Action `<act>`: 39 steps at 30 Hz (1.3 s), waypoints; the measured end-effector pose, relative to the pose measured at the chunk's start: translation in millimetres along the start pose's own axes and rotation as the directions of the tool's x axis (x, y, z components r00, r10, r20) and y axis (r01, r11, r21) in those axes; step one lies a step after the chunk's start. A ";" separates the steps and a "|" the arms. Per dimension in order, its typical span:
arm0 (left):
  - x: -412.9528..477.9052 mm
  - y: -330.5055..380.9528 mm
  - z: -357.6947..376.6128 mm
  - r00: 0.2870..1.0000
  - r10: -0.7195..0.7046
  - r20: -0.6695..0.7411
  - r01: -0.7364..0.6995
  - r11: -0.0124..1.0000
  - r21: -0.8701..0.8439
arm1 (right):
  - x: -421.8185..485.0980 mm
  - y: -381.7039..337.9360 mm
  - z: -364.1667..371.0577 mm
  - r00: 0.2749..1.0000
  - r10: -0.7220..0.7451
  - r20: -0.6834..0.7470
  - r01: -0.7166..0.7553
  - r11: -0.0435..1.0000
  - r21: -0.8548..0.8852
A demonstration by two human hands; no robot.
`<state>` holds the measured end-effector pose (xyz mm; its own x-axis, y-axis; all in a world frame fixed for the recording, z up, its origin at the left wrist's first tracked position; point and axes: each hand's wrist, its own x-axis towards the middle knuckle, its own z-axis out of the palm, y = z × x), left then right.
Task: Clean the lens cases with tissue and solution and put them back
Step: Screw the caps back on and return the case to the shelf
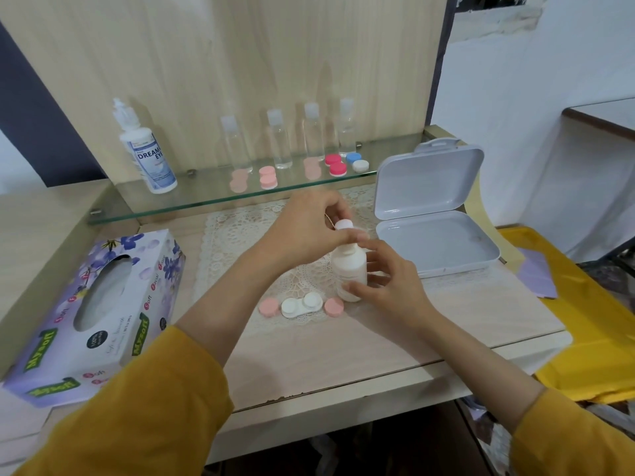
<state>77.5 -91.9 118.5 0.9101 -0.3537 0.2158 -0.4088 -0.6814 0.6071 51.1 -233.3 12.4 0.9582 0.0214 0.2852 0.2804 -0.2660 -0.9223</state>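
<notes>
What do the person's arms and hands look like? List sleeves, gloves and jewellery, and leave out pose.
Both arms wear long mustard-yellow sleeves. The left sleeve and the right sleeve each end partway along the forearm, leaving the wrists uncovered. The fabric is plain, with no visible print. The left hand and right hand are bare: no gloves, and no rings, watch or bracelet show.

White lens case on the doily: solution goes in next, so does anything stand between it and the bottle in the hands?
Only a loose pink cap lies between the white lens case and the bottle, flat on the doily. The left hand pinches the bottle cap.
</notes>
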 end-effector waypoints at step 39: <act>-83.4 -161.7 24.6 0.922 -0.253 -0.294 0.323 0.920 0.221 | 70.2 -7.7 1.7 0.975 0.035 -0.220 -0.102 0.948 -0.302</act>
<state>66.0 32.1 -16.5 0.9623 0.0342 0.2699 -0.0976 -0.8827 0.4597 116.3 -228.1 39.0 0.9319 -0.2001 0.3027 0.1507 -0.5455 -0.8245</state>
